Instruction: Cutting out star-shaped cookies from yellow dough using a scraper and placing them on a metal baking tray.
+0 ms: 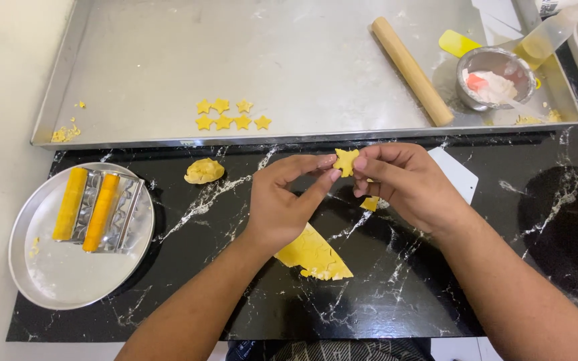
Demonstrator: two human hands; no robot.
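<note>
While both hands met above the black marbled counter (436,301), the left hand (282,200) and the right hand (403,184) pinched one yellow dough star (346,161) between their fingertips, clear of the surface. Directly beneath the left wrist lay the rolled dough sheet (314,255), its far edge notched by cut-outs, with most of it uncut. A small dough scrap (370,203) sat under the right hand, touching nothing else. Left of the left hand rested a dough lump (203,171), and further left a round metal plate (55,274) carrying a roller cutter (98,210). Beyond the hands, the large metal tray (302,53) held seven finished stars (232,115) in two rows; in my judgement, work was at an early stage, as nearly all of the tray floor was unfilled. Its raised near rim stood between hands and stars. Far right of the hands, a rolling pin (411,70) and a metal bowl (493,77) occupied the tray.
</note>
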